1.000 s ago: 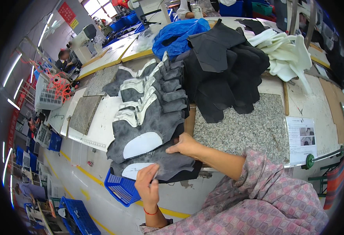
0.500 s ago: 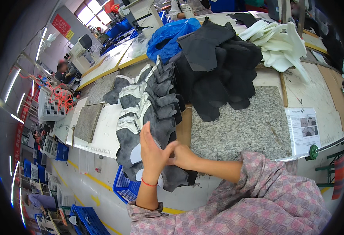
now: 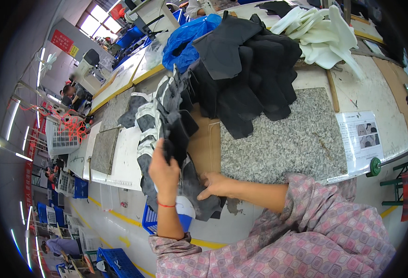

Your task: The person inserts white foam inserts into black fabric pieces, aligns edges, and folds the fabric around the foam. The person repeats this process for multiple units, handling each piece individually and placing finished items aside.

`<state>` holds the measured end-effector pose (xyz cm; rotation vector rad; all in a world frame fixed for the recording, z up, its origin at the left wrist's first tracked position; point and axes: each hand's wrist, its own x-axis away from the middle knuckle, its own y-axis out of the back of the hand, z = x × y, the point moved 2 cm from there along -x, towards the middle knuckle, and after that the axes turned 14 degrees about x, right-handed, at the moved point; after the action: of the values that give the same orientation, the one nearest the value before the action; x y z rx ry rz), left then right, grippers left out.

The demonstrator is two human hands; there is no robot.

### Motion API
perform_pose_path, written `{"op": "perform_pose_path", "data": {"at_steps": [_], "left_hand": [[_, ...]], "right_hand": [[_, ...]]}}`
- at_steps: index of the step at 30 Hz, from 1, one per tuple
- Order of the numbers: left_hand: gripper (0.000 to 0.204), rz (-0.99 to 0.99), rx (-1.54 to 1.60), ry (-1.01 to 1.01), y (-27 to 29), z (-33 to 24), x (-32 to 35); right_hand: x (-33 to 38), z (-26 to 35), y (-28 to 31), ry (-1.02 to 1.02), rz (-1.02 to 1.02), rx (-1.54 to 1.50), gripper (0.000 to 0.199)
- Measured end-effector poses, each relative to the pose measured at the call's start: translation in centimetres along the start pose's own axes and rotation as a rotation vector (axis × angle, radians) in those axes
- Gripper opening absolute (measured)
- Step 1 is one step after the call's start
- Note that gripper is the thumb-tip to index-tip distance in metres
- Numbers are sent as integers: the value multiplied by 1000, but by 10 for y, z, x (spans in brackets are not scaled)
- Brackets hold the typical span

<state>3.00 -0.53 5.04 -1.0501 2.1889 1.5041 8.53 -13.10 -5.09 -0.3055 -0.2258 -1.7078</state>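
Observation:
A long row of overlapping grey cut fabric pieces (image 3: 149, 123) with whitish edges lies along the table's left part, its near end hanging over the front edge. My left hand (image 3: 165, 173), a red string at its wrist, is closed round the raised edge of several of these pieces, tilting their dark undersides up; part of its grip is hidden. Beside the row's near end, my right hand (image 3: 215, 185) has its thumb and fingers on the edge of a grey piece (image 3: 194, 187). A rounded white patch (image 3: 184, 207) shows on the lowest pieces.
Black cut pieces (image 3: 248, 78) are heaped behind a speckled stone slab (image 3: 282, 139). A blue plastic bag (image 3: 190, 39) and white foam-like pieces (image 3: 322, 41) lie farther back. A printed sheet (image 3: 360, 134) is at the right; a blue basket (image 3: 149, 218) stands below the table edge.
My hands, close together before, have come apart. The left has taken hold of the row and tipped pieces leftward, baring brown cardboard; the right has come down to the near pieces.

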Motion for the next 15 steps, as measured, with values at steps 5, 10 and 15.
{"op": "perform_pose_path", "data": {"at_steps": [5,10,15], "left_hand": [[50,-158,66,173,47,33,-8],[37,-178,183,188,87,72,-39],[54,-145,290,358,121,91,-85]], "right_hand": [[-2,-12,0,129,-10,-38,84],[-3,-26,6,67,-11,-86,86],[3,-18,17,120,27,11,85]]}}
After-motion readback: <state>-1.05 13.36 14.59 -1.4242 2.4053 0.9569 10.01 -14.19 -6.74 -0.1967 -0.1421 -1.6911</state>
